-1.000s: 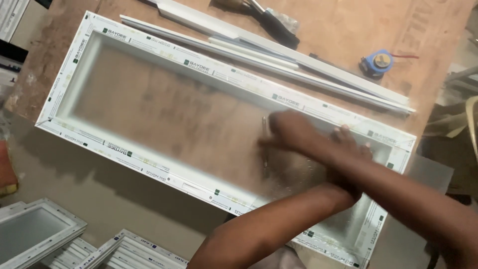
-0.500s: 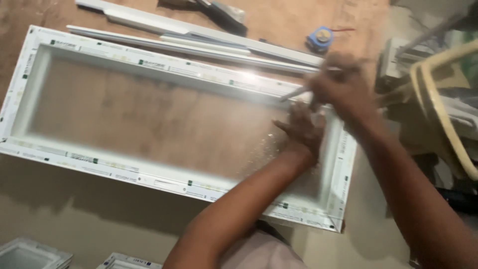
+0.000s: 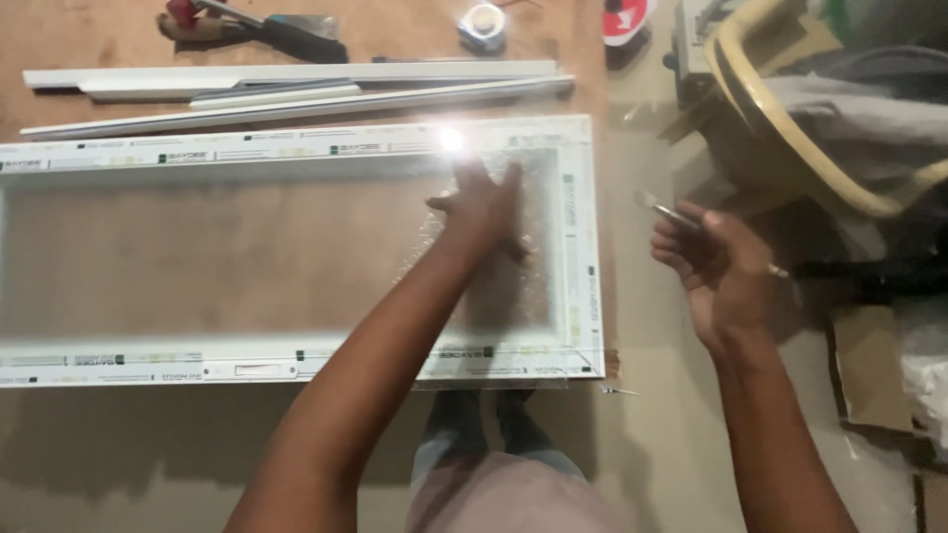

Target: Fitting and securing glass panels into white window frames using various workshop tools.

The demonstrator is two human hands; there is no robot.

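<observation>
Fingers of right hand curled round thin metal tool, slim rod shape, tip poking out up-left; hand held off bench edge, over grey floor. Left hand flat, fingers spread, grasping nothing — palm pressed on frosted glass pane near its right end. Pane textured, translucent, set in long white rectangular frame on brown wooden bench. Loose white strips lie just beyond frame's far edge. Open floor right of frame, then yellow curved chair — well apart.
</observation>
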